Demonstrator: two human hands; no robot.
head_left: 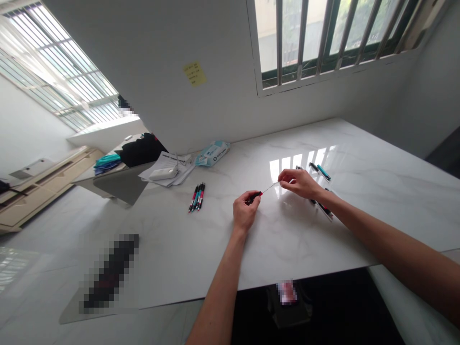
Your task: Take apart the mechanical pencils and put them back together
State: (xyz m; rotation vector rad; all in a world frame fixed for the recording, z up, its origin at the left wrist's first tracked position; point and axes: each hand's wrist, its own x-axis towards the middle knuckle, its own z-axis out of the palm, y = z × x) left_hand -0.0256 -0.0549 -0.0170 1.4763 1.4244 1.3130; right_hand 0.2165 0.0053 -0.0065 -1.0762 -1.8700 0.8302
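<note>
"Over the white marble table (230, 249), where are your hands?"

"Near its middle, close together. My left hand (246, 212) is curled shut around a black-and-red pen barrel (253, 197). My right hand (299, 184) is nearly closed, its fingertips (281, 176) pinching a thin pale rod (271, 187) that reaches to the barrel's red end."

"What containers are nearby?"

"A soft blue-and-white packet of wipes (212, 153) lies at the far edge, its contents hidden. A black fabric bag (141, 149) sits farther left, and I cannot see inside it."

"What about edges and room?"

"The near edge runs below my left hand, with a stretch of marble between them. A small bunch of pens (196, 197) lies to my left, while loose pens (322, 171) lie just beyond my right hand."
</note>
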